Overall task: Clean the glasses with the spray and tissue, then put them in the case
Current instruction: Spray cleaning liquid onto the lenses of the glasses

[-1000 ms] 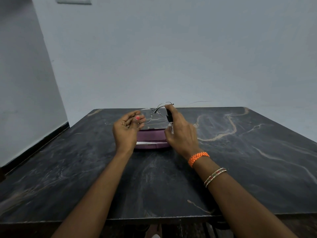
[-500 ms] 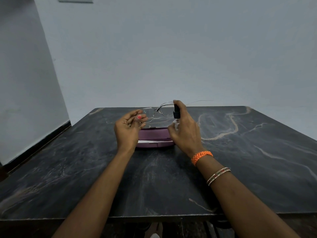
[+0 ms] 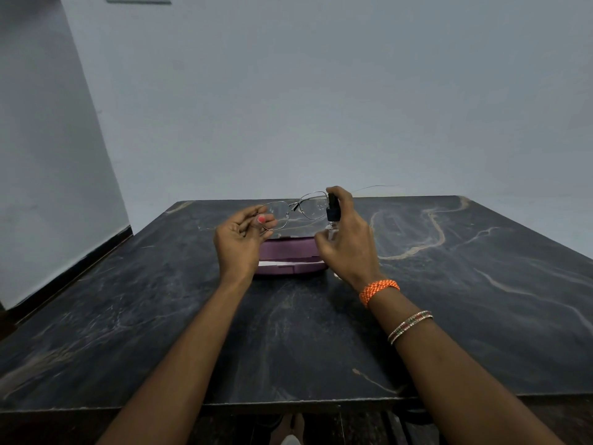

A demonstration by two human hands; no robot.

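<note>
My left hand [image 3: 239, 242] pinches the glasses [image 3: 296, 208]; my right hand [image 3: 348, 240] grips the spray bottle [image 3: 331, 215] (black top) above the purple case [image 3: 290, 255].

dark marble table [image 3: 449, 316], pale wall [image 3: 321, 91]

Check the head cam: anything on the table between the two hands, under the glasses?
Yes. In the head view the purple case lies on the table between the left hand and right hand, below the glasses.

Glasses [image 3: 293, 209] above case [image 3: 288, 256], spray [image 3: 332, 213] right, tissue [image 3: 282, 262] perhaps inside.
</note>
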